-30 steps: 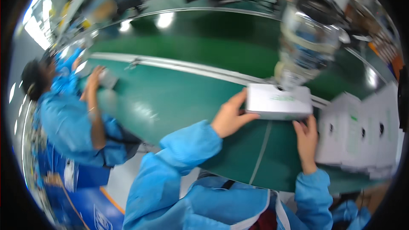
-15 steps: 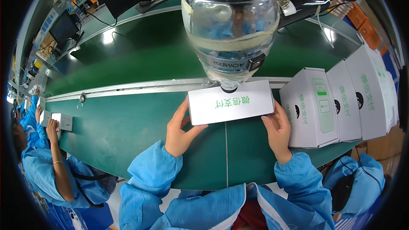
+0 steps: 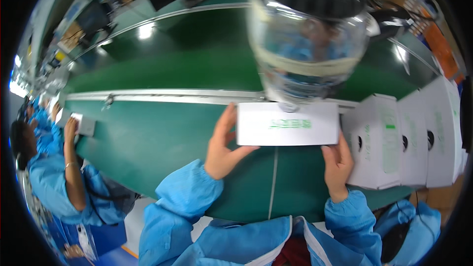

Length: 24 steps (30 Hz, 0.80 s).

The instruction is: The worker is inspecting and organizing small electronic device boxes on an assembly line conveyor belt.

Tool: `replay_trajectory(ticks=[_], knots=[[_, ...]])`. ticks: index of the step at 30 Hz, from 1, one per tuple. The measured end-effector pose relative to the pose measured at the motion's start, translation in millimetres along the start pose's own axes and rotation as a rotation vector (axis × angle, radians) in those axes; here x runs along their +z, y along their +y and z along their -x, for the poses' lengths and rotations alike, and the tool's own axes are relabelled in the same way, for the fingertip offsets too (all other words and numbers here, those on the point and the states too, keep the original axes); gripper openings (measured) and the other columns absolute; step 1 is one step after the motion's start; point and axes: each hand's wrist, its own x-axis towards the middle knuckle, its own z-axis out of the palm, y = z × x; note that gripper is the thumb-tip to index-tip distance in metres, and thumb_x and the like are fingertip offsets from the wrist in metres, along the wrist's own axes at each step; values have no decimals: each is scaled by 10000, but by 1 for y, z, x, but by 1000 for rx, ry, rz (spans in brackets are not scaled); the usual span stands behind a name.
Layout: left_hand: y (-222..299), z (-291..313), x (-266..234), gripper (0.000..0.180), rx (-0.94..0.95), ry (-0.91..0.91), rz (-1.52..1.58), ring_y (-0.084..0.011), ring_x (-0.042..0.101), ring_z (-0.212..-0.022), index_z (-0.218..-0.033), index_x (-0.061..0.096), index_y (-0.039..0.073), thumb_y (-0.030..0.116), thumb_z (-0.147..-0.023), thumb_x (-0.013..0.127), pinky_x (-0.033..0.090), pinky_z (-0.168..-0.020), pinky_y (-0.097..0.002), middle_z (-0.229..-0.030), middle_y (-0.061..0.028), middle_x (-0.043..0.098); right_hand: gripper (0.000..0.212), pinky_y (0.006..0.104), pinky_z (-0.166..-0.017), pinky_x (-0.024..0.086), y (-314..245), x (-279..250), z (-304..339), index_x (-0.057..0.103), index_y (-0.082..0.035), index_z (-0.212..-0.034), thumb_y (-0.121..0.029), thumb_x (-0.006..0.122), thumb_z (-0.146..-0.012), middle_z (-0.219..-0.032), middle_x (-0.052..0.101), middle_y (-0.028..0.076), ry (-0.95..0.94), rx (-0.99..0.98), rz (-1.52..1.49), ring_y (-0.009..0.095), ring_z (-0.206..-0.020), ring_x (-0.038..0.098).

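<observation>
A white rectangular cardboard box with green print (image 3: 288, 124) is held between both hands over the near part of the green tabletop (image 3: 162, 148), in front of a clear bulging container with a black ribbed top (image 3: 310, 49). Whether the box rests on the surface or is lifted off it cannot be told; its far edge overlaps the container's narrow lower end, and contact there is unclear too. Gripping it by its two ends probably leaves the broad printed face uncovered and lets it be steadied evenly. Three larger white cartons with black round marks (image 3: 377, 143) stand side by side at the right, likely placed there to be within easy reach while leaving the middle free. The left hand (image 3: 221, 143) pinches the left end, fingers up along that side and thumb stretched under the near edge. The right hand (image 3: 338, 165) pinches the near right corner, thumb at the near edge and fingers curled along the right end. Both forearms, in loose light-blue cuffed sleeves (image 3: 189, 187), rise from the near side, the left slanting inward, the right steeper, so the wrists sit lower than the box.
</observation>
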Motion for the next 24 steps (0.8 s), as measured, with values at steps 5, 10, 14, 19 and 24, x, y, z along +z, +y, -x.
replay_trajectory(ticks=[5, 10, 14, 19, 24], knots=[[20, -5, 4, 1034, -23, -19, -117, -266, 375, -1423, -1572, 172, 88, 106, -775, 830, 400, -1123, -432, -1564, -133, 342, 533, 326, -1085, 379, 20, -18, 10, 392, 53, -1467, 40, 556, -960, -1432, 499, 162, 148, 110, 63, 231, -1293, 496], [4, 3, 0, 1065, 16, -15, -30, -296, 385, -1422, -1585, 119, 138, 74, -776, 809, 402, -1118, -447, -1559, -147, 358, 515, 349, -1103, 347, 21, -13, 11, 357, 42, -1491, 5, 478, -992, -1452, 474, 164, 75, 77, 72, 239, -1305, 481], [3, 4, 1, 1054, 7, -2, -22, -288, 372, -1429, -1589, 117, 159, 107, -796, 809, 395, -1122, -453, -1564, -137, 359, 494, 329, -1115, 328, 17, -11, 8, 359, 31, -1494, -43, 482, -1022, -1470, 464, 145, 52, 65, 51, 221, -1320, 468], [4, -2, 6, 1052, -1, 3, -17, -295, 383, -1422, -1587, 125, 150, 128, -792, 815, 395, -1123, -460, -1555, -146, 373, 512, 352, -1132, 316, 19, -15, 4, 334, 41, -1499, -24, 472, -1011, -1496, 424, 169, 50, 26, 62, 247, -1355, 438], [4, 1, 5, 1050, 13, 15, -3, -301, 388, -1420, -1583, 128, 128, 131, -789, 816, 398, -1120, -459, -1549, -155, 382, 550, 394, -1157, 299, 17, -14, 5, 283, 64, -1507, 7, 461, -990, -1527, 360, 214, 23, 28, 55, 295, -1401, 389]])
